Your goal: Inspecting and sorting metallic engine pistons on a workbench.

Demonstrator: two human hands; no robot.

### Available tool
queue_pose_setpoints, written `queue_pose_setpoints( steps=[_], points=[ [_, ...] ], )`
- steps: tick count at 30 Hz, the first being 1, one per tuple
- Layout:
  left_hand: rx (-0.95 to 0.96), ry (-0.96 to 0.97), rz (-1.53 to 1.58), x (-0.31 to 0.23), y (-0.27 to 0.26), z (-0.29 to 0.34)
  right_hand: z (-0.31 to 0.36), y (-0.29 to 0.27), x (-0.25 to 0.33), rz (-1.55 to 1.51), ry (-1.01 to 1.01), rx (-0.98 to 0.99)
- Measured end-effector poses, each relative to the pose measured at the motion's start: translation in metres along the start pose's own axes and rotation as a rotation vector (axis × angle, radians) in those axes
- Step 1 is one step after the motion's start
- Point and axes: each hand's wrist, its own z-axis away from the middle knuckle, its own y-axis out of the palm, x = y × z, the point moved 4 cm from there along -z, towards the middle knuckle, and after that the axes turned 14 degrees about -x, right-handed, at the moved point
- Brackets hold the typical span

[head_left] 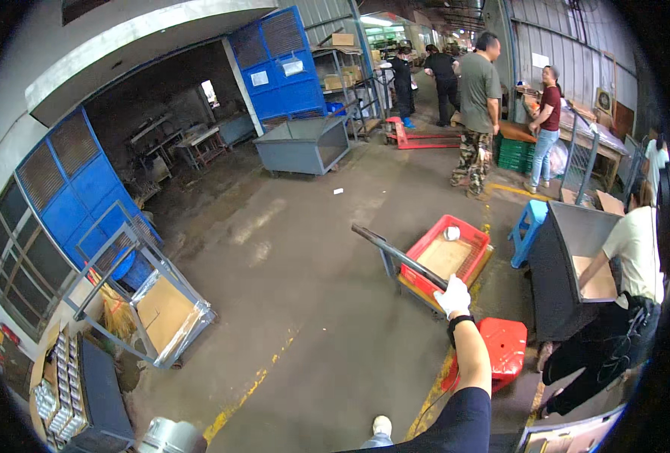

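My right hand, in a white glove with a black wrist strap, grips the dark handle bar of a low platform trolley. A red plastic crate rides on the trolley, with a flat cardboard sheet and a small white roll inside it. My left hand is out of view. My shoe shows at the bottom edge.
A red stool stands right of my arm, a blue stool beyond the crate. A person in a white shirt leans over a dark metal bin. A grey cart, blue doors, metal frames and other people stand around the concrete floor.
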Motion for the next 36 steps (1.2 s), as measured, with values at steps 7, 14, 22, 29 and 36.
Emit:
queue_pose_setpoints(
  steps=[7,14,22,29,36],
  points=[
    [-0.075,-0.193,0.068,-0.005,0.037,-0.013,-0.057,0.067,0.001,0.216,0.128,0.290],
    [-0.132,-0.378,0.241,0.024,0.052,0.003,-0.040,0.063,-0.006,0.328,0.201,0.171],
    [-0.084,-0.555,0.544,0.063,0.070,0.015,0.053,0.022,-0.011,0.429,0.014,0.206],
    [-0.179,-0.835,0.703,0.085,0.027,0.011,0.176,-0.022,0.018,0.378,-0.147,0.275],
    [0.117,-0.514,0.792,0.084,-0.004,-0.012,0.308,-0.065,0.057,0.363,-0.310,0.327]
  ],
)
